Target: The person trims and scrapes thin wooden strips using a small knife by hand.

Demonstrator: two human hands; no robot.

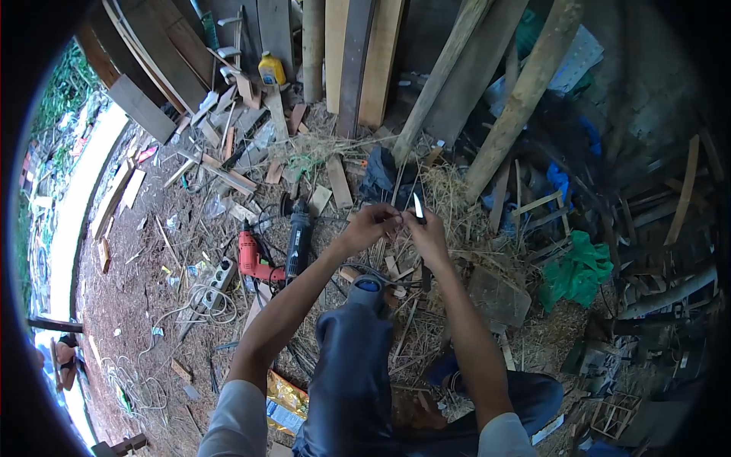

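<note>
My left hand [371, 227] is at the centre, its fingers pinched together close to my right fingertips. Whatever lies between those fingers is too small to make out. My right hand [428, 234] is closed on a knife, whose bright blade [418, 206] points up and away from me. Both hands are above the littered ground, just beyond my knee. To the left of my forearm lie a red drill [254, 257] and a dark power tool [299, 242] with cables around them.
A power strip [218, 283] with tangled cord lies left. Planks [358, 61] and poles [525, 99] lean at the back near a yellow bottle [271, 68]. Green plastic [579, 270] is at right. Part of another person [66, 358] shows at far left.
</note>
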